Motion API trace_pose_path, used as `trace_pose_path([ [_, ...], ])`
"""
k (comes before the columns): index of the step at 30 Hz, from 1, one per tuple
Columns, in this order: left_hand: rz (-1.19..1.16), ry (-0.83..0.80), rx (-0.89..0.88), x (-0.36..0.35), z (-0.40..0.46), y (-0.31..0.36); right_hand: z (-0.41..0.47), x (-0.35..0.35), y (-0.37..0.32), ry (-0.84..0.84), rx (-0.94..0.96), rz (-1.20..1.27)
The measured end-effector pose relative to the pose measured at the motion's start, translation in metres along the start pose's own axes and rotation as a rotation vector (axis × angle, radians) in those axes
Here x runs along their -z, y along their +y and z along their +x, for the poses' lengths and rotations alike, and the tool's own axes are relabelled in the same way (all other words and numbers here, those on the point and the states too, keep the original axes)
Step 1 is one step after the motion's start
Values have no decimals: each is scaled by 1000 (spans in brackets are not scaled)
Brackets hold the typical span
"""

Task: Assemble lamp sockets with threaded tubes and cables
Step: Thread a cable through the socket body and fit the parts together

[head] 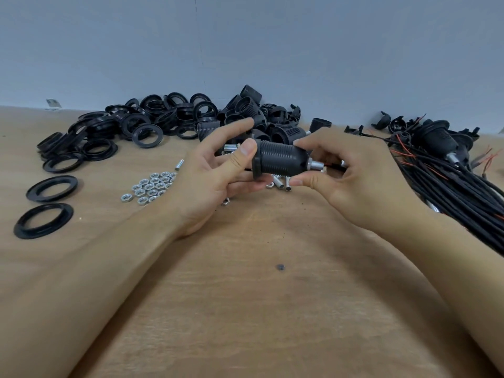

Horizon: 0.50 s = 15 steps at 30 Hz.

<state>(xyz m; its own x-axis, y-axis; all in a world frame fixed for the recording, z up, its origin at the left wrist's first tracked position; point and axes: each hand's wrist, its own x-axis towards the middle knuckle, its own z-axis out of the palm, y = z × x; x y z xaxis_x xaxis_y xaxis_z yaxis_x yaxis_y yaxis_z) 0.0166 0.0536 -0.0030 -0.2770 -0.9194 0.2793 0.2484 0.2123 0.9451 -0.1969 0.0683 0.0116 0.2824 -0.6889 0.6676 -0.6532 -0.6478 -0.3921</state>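
A: Head view, what's in my hands?

B: Black lamp socket [282, 159], lying sideways above the table [245, 296]. Left hand [215, 184] grips its flanged end, thumb on top, prob. to brace it against turning.

A: And my right?

B: Right hand [351, 175] pinches the narrow end, where a silver threaded tube [317, 165] sticks out w/ a red wire. Looks like I'm seating the tube.

A: Spares?

B: Nuts [152, 186] just left of my hand, rings [51, 188] further left, cables [447, 178] on the right, all within reach.
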Motion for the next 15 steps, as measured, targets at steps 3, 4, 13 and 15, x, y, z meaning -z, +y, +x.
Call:
trace_pose_path([
  [3,14,-33,30,1,-1,0,0,1,-1,-5,5,39],
  [4,14,-38,41,2,-2,1,1,1,-1,-11,3,57],
  [13,45,-51,190,5,-2,1,1,3,0,-89,60,14],
  [15,24,-61,182,7,-2,0,0,3,1,-98,27,53],
])
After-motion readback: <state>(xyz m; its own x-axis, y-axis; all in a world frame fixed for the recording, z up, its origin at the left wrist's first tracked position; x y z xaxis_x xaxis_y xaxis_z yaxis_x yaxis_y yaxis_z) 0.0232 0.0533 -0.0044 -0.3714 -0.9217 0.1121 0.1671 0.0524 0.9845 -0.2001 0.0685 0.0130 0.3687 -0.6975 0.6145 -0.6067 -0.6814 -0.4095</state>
